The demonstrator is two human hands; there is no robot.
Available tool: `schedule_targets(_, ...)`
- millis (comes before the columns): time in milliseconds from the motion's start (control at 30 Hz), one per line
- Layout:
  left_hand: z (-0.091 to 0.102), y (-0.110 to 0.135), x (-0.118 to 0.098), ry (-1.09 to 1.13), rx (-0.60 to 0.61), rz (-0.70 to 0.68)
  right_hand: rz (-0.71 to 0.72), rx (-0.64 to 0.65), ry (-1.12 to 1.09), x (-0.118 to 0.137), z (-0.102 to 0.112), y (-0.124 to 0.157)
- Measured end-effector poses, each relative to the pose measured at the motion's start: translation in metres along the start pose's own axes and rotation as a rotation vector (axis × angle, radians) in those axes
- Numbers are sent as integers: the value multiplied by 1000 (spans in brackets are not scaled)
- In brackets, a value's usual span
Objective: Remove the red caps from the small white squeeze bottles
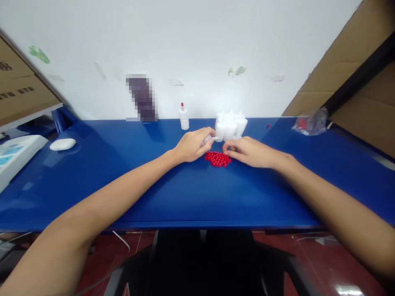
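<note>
My left hand is wrapped round a white squeeze bottle, tipped on its side with its nozzle pointing right. Just right of the nozzle is my right hand, its thumb and fingers pinched together at the edge of a pile of small red caps. Whatever sits between those fingertips is too small or hidden to make out. Behind both hands stands a tight cluster of white squeeze bottles, partly covered by my fingers. One white bottle with a red tip stands upright apart, near the wall.
The blue table meets a white wall at the back. A clear plastic bag with red pieces lies at the right, and one loose red cap lies left of it. A white oval case and a power strip are at the left. Cardboard flanks both sides.
</note>
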State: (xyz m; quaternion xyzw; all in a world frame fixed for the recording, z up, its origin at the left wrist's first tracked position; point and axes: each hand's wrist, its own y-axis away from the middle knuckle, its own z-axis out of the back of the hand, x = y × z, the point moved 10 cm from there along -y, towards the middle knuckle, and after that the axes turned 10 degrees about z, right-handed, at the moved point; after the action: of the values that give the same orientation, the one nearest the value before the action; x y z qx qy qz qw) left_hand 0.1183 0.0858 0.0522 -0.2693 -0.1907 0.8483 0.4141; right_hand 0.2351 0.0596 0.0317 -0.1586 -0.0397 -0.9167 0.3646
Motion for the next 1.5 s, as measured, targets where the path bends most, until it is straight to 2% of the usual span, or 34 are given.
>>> schedule_targets(567, 1, -1, -1, 0, 5, 10, 16, -48, 32, 1, 1, -2)
schedule_targets(700, -1, -1, -3, -15, 15, -5, 80, -199, 7, 13, 14, -1)
schedule_targets(833, -4, 2, -10, -76, 24, -87, 86, -344, -27, 20, 24, 3)
schedule_targets(1000, -5, 6, -18, -177, 11, -186, 82, -421, -61, 22, 25, 4)
schedule_targets(1067, -5, 6, -20, -180, -1, -197, 114, -447, -75, 26, 26, 4)
schedule_targets(1167, 0, 6, -17, -125, -31, -160, 126, -575, -32, 30, 39, 11)
schedule_targets(1300, 4, 2, -7, -61, -38, -28, -23, -770, 108, 12, 66, 31)
schedule_targets(1400, 5, 0, 2, -27, -41, 59, -192, -792, 143, -13, 77, 40)
schedule_targets(1500, 6, -1, 3, -15, -50, 62, -266, -757, 108, -25, 75, 40)
